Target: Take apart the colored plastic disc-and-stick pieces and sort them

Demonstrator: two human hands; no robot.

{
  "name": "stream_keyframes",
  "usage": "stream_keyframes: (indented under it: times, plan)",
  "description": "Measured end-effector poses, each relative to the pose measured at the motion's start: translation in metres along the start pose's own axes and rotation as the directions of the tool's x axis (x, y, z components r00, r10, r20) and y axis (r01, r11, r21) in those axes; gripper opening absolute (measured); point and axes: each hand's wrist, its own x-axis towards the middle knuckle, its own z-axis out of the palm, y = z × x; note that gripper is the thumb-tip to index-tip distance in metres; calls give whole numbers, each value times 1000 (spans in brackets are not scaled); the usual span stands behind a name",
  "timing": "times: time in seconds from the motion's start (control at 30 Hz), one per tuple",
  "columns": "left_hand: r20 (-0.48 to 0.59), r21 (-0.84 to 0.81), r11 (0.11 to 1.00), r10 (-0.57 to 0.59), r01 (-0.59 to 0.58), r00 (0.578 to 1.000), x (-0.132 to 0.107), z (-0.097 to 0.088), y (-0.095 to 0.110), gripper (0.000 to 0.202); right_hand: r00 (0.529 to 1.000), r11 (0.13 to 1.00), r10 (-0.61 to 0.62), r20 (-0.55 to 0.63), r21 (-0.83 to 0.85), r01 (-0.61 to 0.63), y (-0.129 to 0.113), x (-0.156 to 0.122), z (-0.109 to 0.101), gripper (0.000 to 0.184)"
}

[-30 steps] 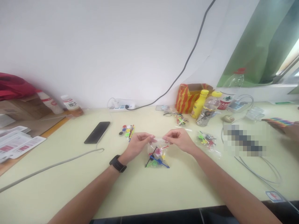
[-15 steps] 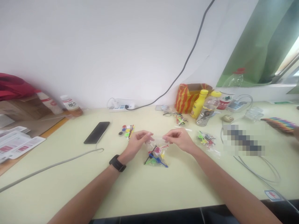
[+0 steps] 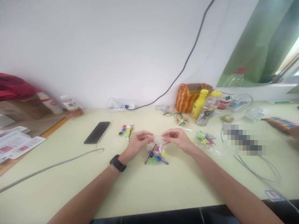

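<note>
A clear plastic bag (image 3: 157, 161) with small coloured plastic pieces inside hangs between my two hands, over the table. My left hand (image 3: 140, 143), with a black watch on the wrist, pinches the bag's upper left corner. At the upper right corner, the thumb and fingers of my right hand (image 3: 179, 140) are closed on the bag as well. Blue, black, green, red and pink pieces show through the plastic. Left of the bag lie several round coloured discs (image 3: 124, 129) beside thin coloured sticks (image 3: 131, 131).
Another bag of coloured pieces (image 3: 205, 139) lies to the right, a further pile (image 3: 180, 119) behind. A phone (image 3: 97, 132) with a cable is on the left. Bottles (image 3: 207, 110) and a striped bag (image 3: 184, 98) stand at the back. Another person's hand (image 3: 294, 137) shows at the right edge.
My hands have come slightly closer together along the bag's top edge. The bag's lower edge has risen a little.
</note>
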Motion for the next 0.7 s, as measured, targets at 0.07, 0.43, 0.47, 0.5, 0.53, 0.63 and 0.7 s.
stream_keyframes:
  times: [0.07, 0.43, 0.47, 0.5, 0.53, 0.63, 0.7]
  plan:
    - [-8, -18, 1000, -5, 5, 1000, 0, 0, 1, 31, 999, 998, 27, -39, 54, -25, 4, 1, 0, 28]
    - [-59, -63, 998, 11, -15, 998, 3, -3, -1, 21, 995, 997, -30, -95, 66, 36, 9, 1, 4, 17]
    - [-60, -48, 999, 17, -20, 998, 2, -2, -1, 22, 994, 997, -63, -85, 38, 66, 7, 1, 4, 17]
    - [-61, -34, 999, 21, -23, 998, 2, -2, -1, 24, 993, 996, -90, -76, 12, 91, 6, 0, 4, 17]
    - [-63, -21, 999, 25, -26, 998, 1, -1, -1, 25, 992, 994, -109, -71, -13, 108, 6, 0, 4, 18]
    - [-72, -2, 999, 48, -48, 996, 1, -1, -3, 29, 988, 987, -141, -62, -92, 135, 4, -2, 5, 21]
    - [-72, 14, 998, 67, -67, 995, 1, -1, -4, 38, 987, 983, -148, -64, -118, 140, 4, -2, 6, 24]
